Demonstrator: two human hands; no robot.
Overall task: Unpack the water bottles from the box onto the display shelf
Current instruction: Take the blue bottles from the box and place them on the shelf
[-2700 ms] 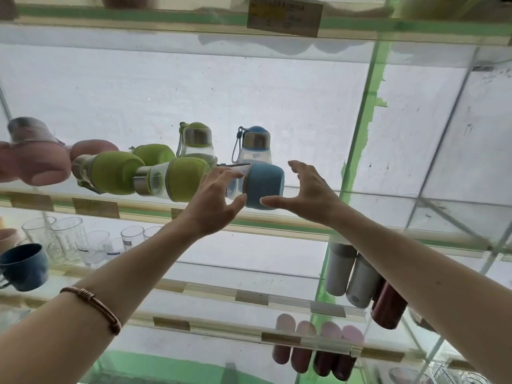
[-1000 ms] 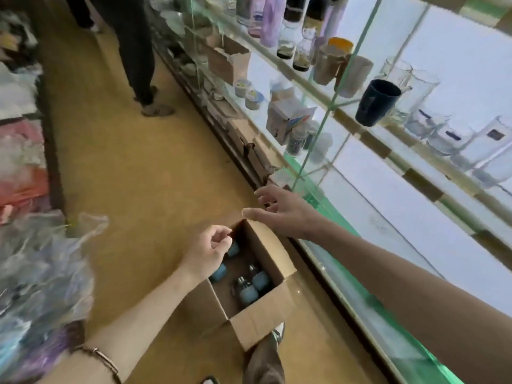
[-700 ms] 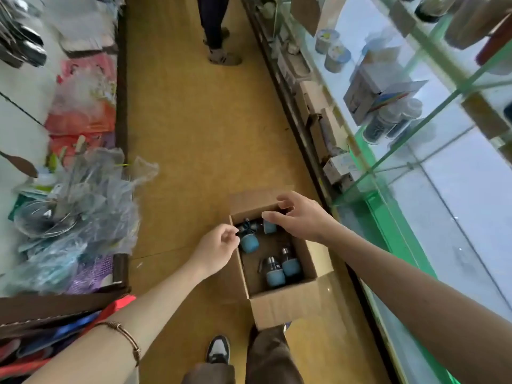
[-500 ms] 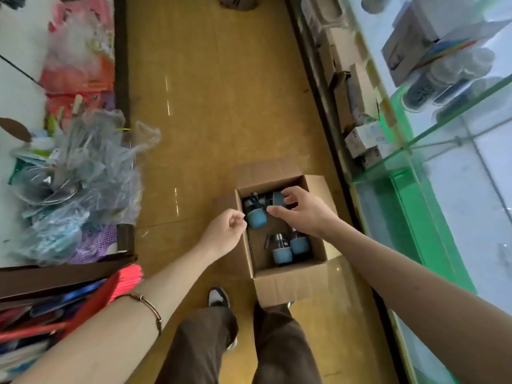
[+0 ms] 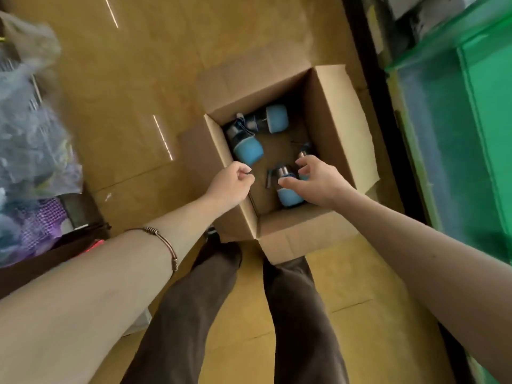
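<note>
Head view, looking straight down past the person's brown trousers to an open cardboard box on the tan floor. Flaps folded outward on all sides.

Left hand: arm extends forward from lower left, a thin bracelet round the forearm. Hand sits at the box's left wall, near the top edge, fingers curled inward into a loose fist. Cannot tell whether they pinch the cardboard edge or hold nothing.

Right hand: arm comes in from lower right, hand lowered inside the box. Fingers spread and bent, thumb pointing left, cupped over a blue water bottle lying near the front wall; its metal neck shows between thumb and fingers. Fingers apart, not closed round the bottle; contact unclear.

Other bottles in the box: one blue bottle lying along the left wall, another at the far wall, a fourth mostly hidden behind the right hand's fingers.

Green-edged glass shelf runs along the right. Crumpled clear plastic bags heaped at left
</note>
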